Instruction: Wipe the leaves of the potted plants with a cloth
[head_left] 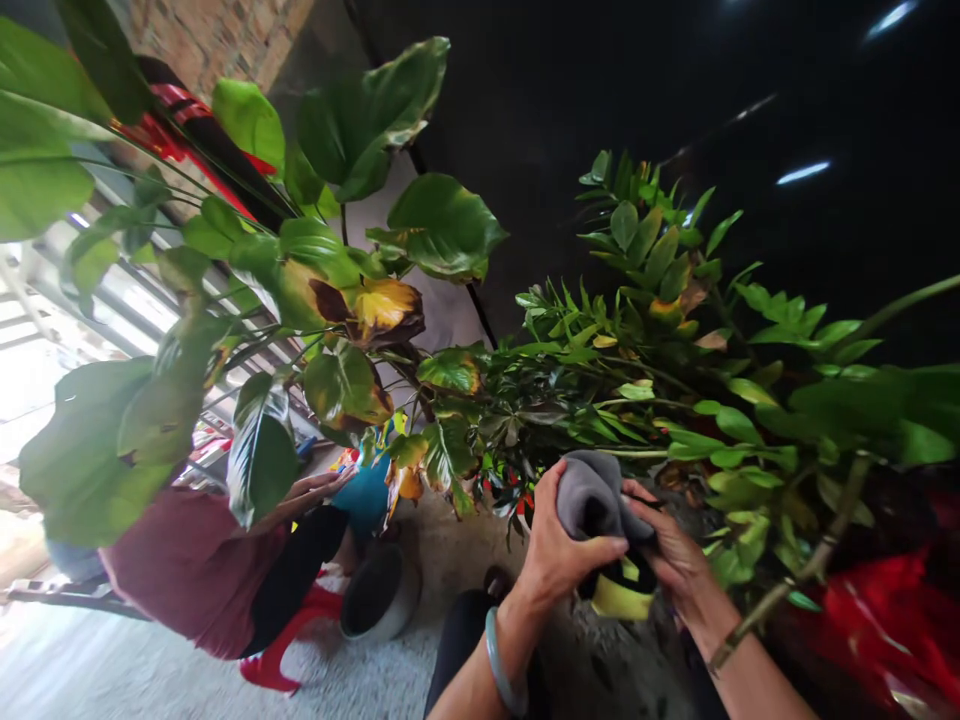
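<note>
A bunched grey cloth (592, 490) is gripped in my left hand (551, 545), its thumb pressed across the front and its fingers behind. My right hand (671, 545) is closed at the cloth's right side, fingers curled around something dark that I cannot make out. Below the cloth, between both hands, hangs a yellow piece (622, 600) with dark material around it. Green leafy plants (585, 360) rise just beyond my hands.
Broad-leaved plants (345, 380) with browned edges fill the left. A bare cut stem (810, 570) crosses near my right forearm. Another person (195, 570) sits on a red stool (300, 620) beside a grey bucket (382, 595). Red plastic (892, 620) lies at right.
</note>
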